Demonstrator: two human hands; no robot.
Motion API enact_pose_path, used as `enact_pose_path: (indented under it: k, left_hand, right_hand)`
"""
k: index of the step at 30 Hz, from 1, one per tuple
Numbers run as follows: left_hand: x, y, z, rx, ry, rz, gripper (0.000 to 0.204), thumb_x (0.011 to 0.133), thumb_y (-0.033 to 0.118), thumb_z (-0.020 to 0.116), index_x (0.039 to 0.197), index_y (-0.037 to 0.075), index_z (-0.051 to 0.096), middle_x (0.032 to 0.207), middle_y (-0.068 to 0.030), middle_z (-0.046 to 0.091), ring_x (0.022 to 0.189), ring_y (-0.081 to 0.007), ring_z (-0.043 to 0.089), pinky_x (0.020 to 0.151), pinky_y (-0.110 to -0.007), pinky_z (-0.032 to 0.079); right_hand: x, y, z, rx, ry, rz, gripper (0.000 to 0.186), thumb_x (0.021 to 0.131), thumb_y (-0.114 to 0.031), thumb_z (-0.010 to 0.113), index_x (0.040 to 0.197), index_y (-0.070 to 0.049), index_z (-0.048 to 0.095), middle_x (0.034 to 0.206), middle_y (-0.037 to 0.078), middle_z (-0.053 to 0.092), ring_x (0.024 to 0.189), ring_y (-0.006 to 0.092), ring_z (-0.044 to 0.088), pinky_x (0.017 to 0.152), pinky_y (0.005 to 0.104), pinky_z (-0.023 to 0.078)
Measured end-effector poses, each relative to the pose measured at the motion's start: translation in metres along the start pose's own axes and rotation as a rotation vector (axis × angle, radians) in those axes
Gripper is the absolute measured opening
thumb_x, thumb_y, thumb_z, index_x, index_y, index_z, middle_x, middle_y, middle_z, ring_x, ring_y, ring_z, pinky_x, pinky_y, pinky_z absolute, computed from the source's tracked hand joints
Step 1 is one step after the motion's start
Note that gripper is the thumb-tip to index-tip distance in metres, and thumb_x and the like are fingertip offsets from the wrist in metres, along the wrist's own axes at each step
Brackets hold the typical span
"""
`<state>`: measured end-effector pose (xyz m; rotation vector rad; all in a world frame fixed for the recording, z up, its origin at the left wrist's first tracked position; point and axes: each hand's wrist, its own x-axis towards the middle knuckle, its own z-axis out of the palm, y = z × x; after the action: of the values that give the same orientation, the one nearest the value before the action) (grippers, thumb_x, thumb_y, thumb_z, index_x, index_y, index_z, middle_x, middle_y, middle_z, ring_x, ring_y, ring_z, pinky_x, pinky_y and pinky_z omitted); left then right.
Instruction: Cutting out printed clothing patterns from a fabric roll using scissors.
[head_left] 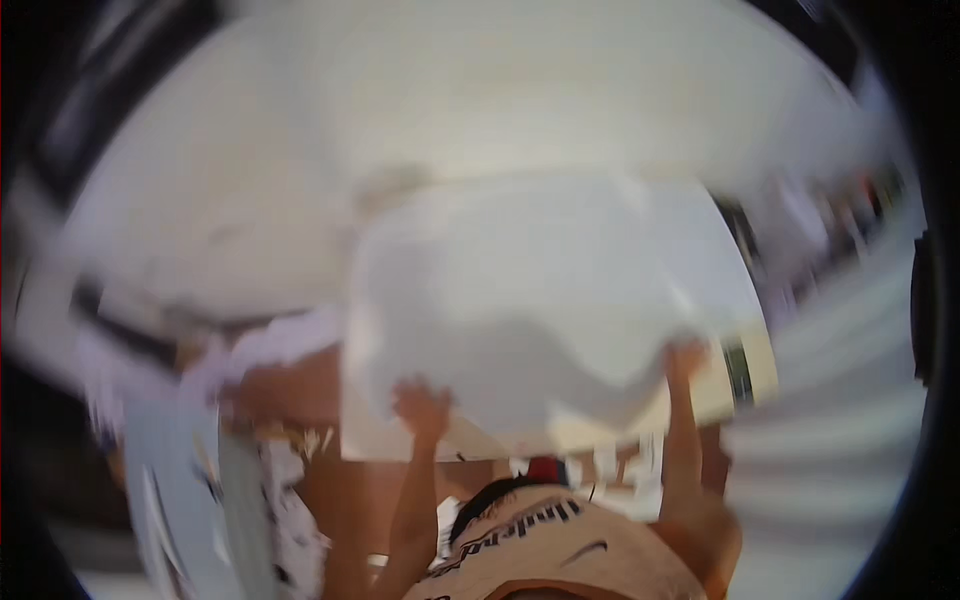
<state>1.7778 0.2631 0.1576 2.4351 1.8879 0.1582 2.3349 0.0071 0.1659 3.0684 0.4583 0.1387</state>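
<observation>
A large white flat surface [520, 270] lies in front of me, like a tabletop or board; which of these it is I cannot tell. My left hand [422, 408] rests on or just over its near left part, fingers spread and nothing seen in them. Toward the near right side, my right hand [687, 357] is at the same surface, its fingers smeared by motion. A dark narrow rectangle [738, 370] shows on the surface's right edge. Shadows fall across the white between and beyond my hands.
Pale blurred walls [600, 80] rise behind the surface. To the left are a whitish crumpled cloth [290, 338], a brown surface [290, 390] and a light blue-grey panel [170, 480]. Pale folds [820, 460], perhaps a curtain, hang at the right, with blurred clutter [810, 220] above.
</observation>
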Motion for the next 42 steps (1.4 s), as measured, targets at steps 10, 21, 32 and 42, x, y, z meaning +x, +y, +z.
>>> enact_pose_path:
  k: [10, 21, 32, 42]
  left_hand:
    - [-0.031, -0.129, -0.153, -0.565, 0.405, -0.030, 0.086, 0.084, 0.030, 0.079, 0.158, 0.015, 0.039, 0.170, -0.0279, 0.004, 0.151, -0.0452, 0.027, 0.118, -0.051, 0.035]
    - [-0.283, -0.632, -0.122, -0.452, 0.660, -0.962, 0.071, 0.086, 0.034, 0.076, 0.145, 0.011, 0.047, 0.156, -0.0332, 0.031, 0.118, -0.0536, 0.056, 0.097, -0.057, 0.052]
    - [-0.673, -0.820, 0.002, -0.622, 0.109, -1.830, 0.078, 0.082, 0.055, 0.078, 0.128, -0.006, 0.063, 0.128, -0.0305, 0.066, 0.124, -0.0416, 0.063, 0.107, -0.046, 0.049]
    - [-0.866, -0.956, -0.027, -0.247, 0.433, -1.994, 0.049, 0.090, 0.040, 0.074, 0.118, 0.000, 0.069, 0.098, -0.0247, 0.073, 0.099, -0.0395, 0.071, 0.089, -0.049, 0.055]
  right_hand:
    - [-0.326, -0.311, -0.056, 0.805, -0.013, -1.125, 0.071, 0.099, -0.039, 0.069, 0.151, 0.001, 0.044, 0.159, 0.030, 0.035, 0.148, 0.0457, 0.035, 0.119, 0.0563, 0.034]
    - [-0.754, -0.595, -0.105, 0.971, -0.570, -1.649, 0.033, 0.100, -0.025, 0.070, 0.121, 0.001, 0.070, 0.113, 0.017, 0.073, 0.097, 0.0253, 0.071, 0.081, 0.0368, 0.056]
    - [-1.317, -0.873, -0.151, 0.733, -0.921, -1.915, 0.025, 0.093, -0.025, 0.071, 0.103, -0.003, 0.075, 0.096, 0.017, 0.075, 0.090, 0.0322, 0.074, 0.081, 0.0368, 0.055]
    - [-1.511, -0.994, -0.040, 0.411, -0.483, -1.834, 0.045, 0.076, -0.025, 0.079, 0.105, 0.007, 0.067, 0.103, 0.029, 0.071, 0.097, 0.0489, 0.066, 0.088, 0.0508, 0.053]
